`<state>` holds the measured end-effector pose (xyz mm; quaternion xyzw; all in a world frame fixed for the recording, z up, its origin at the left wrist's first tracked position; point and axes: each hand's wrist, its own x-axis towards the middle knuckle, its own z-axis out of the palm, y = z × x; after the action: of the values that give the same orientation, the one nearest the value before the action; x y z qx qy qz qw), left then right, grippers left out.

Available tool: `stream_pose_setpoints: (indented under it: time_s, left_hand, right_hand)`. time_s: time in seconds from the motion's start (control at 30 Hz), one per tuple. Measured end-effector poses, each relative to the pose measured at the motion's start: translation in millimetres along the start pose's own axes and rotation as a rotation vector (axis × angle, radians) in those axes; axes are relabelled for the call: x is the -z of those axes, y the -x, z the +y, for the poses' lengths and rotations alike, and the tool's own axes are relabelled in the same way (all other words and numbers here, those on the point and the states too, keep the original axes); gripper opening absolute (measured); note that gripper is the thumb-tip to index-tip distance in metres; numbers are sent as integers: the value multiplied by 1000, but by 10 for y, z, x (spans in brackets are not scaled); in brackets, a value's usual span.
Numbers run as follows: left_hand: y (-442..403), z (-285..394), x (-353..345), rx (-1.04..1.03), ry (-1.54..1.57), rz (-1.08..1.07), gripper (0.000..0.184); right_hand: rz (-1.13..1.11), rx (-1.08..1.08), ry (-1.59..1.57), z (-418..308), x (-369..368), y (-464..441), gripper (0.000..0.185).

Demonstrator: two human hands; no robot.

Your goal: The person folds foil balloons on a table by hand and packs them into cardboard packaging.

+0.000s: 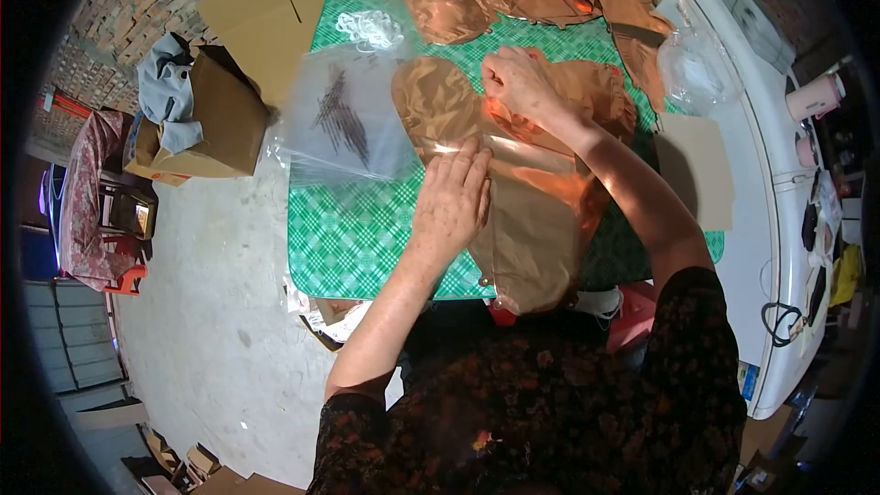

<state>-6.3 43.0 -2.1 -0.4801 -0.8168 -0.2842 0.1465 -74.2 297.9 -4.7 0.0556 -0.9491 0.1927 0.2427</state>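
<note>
A flat, uninflated copper-coloured foil balloon (532,229) lies across the green table in front of me, its lower end hanging over the near edge. My left hand (454,188) rests on its left part, fingers stretched out and pressing on the foil. Farther up, my right hand (518,82) is closed at the balloon's upper part, with the fingers curled under; the fingertips are partly hidden. More copper foil balloons (449,9) lie along the far side of the table.
Left of the balloon sits a stack of clear plastic bags (321,151) with dark marks. White strings (371,29) are bunched above it. A cardboard box (220,119) with grey cloth stands at left. On the right are a cardboard sheet (697,165), crumpled clear plastic (692,69) and a long white surface (747,293).
</note>
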Motion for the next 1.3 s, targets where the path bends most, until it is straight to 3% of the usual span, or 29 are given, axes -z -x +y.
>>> stream_pose_setpoints:
  time_s: [0.37, 0.67, 0.77, 0.87, 0.93, 1.1, 1.13, 1.3]
  left_hand:
    - [7, -19, -3, -15, -18, -4, 44]
    - [1, -15, -5, 11, 17, -8, 40]
    - [21, 12, 6, 22, 41, -32, 39]
    - [14, -20, -34, -6, 29, 0, 37]
    - [1, -40, -56, -42, 19, 45, 36]
    - [1, -49, -56, -46, 1, 50, 36]
    - [5, -58, -66, -50, 4, 56, 36]
    - [20, -51, -61, -46, 24, 51, 37]
  right_hand:
    - [-116, 100, -58, 138, 60, -144, 20]
    - [16, 97, 79, 58, 11, -73, 20]
    - [-319, -62, 147, -161, 296, -172, 7]
    - [-26, 59, 184, 87, 113, -21, 9]
    - [75, 259, 118, -69, 367, 237, 12]
    - [163, 484, 309, -295, 633, 1042, 40]
    - [155, 410, 196, -275, 602, 1141, 53]
    - [-35, 210, 312, -382, 754, 1530, 60]
